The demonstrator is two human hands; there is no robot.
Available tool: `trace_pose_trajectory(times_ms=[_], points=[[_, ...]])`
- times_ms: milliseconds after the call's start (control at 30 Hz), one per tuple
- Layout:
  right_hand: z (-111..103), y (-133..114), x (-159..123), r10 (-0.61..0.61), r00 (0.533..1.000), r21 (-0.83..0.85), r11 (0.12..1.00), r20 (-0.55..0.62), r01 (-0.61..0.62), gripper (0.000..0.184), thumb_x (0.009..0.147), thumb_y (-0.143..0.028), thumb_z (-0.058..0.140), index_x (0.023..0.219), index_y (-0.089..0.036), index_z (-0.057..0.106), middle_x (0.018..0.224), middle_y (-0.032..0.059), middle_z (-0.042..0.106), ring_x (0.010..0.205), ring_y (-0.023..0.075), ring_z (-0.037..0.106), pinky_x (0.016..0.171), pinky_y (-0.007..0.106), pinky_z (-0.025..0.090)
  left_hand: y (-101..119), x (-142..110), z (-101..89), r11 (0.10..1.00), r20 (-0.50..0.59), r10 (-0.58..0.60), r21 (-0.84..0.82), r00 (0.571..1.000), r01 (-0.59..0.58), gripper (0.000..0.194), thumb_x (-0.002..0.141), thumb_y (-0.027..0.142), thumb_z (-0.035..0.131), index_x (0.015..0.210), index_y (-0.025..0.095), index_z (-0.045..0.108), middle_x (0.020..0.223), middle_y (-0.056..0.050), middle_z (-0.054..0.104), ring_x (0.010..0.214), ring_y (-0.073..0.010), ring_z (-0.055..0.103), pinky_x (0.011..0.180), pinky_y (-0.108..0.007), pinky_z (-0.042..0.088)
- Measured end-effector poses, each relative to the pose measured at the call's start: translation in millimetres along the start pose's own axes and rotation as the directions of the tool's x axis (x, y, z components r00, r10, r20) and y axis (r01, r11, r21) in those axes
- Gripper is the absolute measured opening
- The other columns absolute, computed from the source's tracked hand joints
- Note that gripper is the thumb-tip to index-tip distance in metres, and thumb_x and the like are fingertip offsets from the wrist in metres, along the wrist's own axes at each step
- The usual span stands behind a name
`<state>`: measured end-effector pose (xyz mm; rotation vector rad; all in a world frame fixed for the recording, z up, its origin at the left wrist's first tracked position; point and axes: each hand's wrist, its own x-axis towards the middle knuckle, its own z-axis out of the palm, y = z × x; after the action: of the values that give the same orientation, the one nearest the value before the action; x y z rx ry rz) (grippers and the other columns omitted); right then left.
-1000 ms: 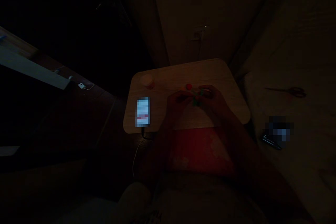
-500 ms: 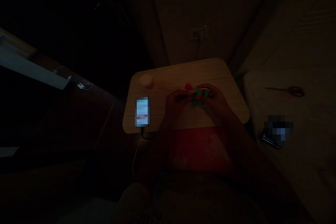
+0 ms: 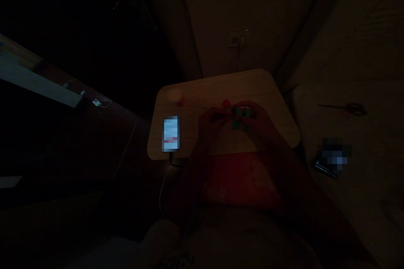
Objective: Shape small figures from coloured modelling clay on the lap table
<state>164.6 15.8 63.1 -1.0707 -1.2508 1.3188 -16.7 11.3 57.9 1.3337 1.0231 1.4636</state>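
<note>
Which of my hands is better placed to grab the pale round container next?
Probably your left hand: it's nearer the pale round container, on that side of the table. Your right hand is farther across and appears to hold the green piece.

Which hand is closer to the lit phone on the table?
Left. The left hand is right of the phone, apart from it; the right hand is farther right, beyond the left one, its fingers holding a green piece.
</note>
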Motion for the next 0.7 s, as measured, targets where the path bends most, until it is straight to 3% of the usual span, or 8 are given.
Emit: trace_pose_trajectory(times_ms=[433, 700], points=[[-2.6, -2.5, 0.4, 0.009, 1.0, -0.009, 1.0, 0.007, -0.009, 0.042, 0.067, -0.037, 0.09, 0.103, -0.026, 0.071, 0.087, 0.0014, 0.073, 0.071, 0.0178, 0.067, 0.059, 0.028, 0.053, 0.5, -0.8, -4.5, 0.995, 0.119, 0.095, -0.015, 0.988, -0.094, 0.031, 0.072, 0.043, 0.093, 0.086, 0.019, 0.079, 0.093, -0.006, 0.081, 0.088, -0.0188, 0.078, 0.082, -0.031, 0.064], [3.7, -12.2, -1.2, 0.062, 0.997, 0.034, 0.997, 0.037, -0.063, 0.046, 0.064, -0.035, 0.09, 0.104, -0.024, 0.071, 0.091, 0.0021, 0.075, 0.068, 0.0154, 0.065, 0.053, 0.025, 0.047, 2.6, -1.8, -4.1, 0.984, 0.072, 0.173, 0.027, 0.982, -0.175, 0.026, 0.078, 0.04, 0.09, 0.088, 0.02, 0.076, 0.088, -0.003, 0.078, 0.083, -0.0161, 0.076, 0.076, -0.028, 0.061]])
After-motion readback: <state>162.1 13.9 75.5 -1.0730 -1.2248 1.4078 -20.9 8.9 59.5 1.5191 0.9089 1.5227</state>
